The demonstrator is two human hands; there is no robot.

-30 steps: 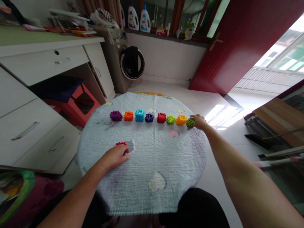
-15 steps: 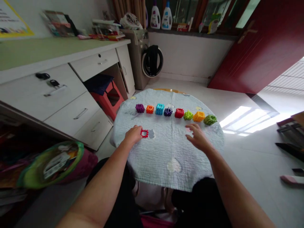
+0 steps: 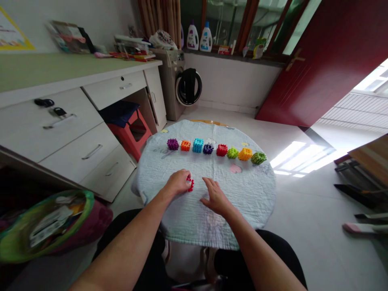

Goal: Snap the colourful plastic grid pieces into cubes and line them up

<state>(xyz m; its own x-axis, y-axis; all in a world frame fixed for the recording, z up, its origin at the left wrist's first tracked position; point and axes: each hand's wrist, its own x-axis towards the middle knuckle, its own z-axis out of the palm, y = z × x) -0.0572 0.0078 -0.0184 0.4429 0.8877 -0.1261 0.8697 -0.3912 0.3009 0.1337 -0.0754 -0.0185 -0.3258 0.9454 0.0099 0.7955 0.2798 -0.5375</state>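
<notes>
My left hand (image 3: 180, 182) has its fingers closed on a red square-framed toy piece (image 3: 191, 185) with a notched edge, partly hidden by the fingers. To the right of it, my right hand (image 3: 214, 196) hovers with fingers apart and nothing in them. Farther back on the cloth runs a row of coloured toy blocks: purple (image 3: 172, 144), orange (image 3: 185, 145), light blue (image 3: 198, 145), dark blue (image 3: 208, 148), red (image 3: 222, 150), lime green (image 3: 233, 152), yellow (image 3: 245, 154) and dark green (image 3: 258, 158). Both hands are apart from the row.
A pale cloth (image 3: 182, 226) covers the round table. Left of it stand a red stool (image 3: 136, 135), white drawers (image 3: 91, 153) and a full bin (image 3: 87, 226). Behind are a washing machine (image 3: 171, 85) with its door ajar and a red door (image 3: 303, 85).
My right hand has moved left, away from the row and closer to my left hand. The red piece has turned and shifted slightly in my left hand. The camera view has also shifted.
</notes>
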